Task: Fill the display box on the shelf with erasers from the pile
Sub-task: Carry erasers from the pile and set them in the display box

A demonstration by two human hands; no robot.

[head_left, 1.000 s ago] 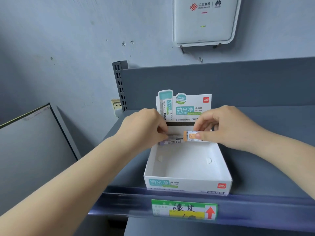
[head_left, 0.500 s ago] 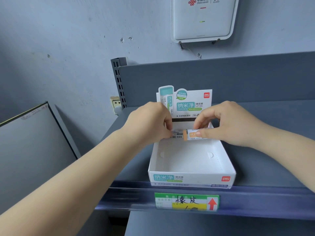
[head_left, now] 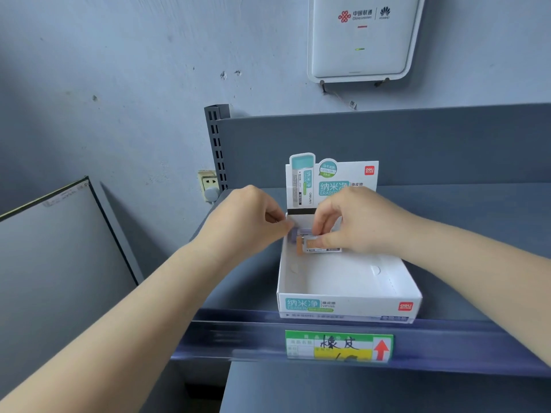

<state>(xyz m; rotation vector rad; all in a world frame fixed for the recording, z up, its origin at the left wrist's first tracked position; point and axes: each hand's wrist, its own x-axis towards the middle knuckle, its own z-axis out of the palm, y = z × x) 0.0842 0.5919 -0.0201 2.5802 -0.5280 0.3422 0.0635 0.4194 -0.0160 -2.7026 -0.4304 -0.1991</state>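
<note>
Grey metal shelving (head_left: 447,222) stands against a scuffed blue-grey wall, with a white router (head_left: 362,37) mounted above and a green-and-yellow price label (head_left: 338,345) clipped to the shelf's front rail. On the shelf sits the white display box (head_left: 348,305), its printed header card (head_left: 331,180) folded upright at the back, probably so shoppers can read the brand. Most of the box floor shows bare, so the filling has barely begun.

Both hands work at the box's back left corner, likely starting a row there so later erasers can pack forward. The right hand (head_left: 363,222) has thumb and fingers curled round an orange-ended eraser (head_left: 319,244), pinching its white sleeve and holding it low against the back wall. The left hand (head_left: 247,222) has its fingertips (head_left: 287,225) closed on a purple-ended eraser (head_left: 296,233) just behind and touching the orange one (only its end shows). The pile of erasers is out of view.
</note>
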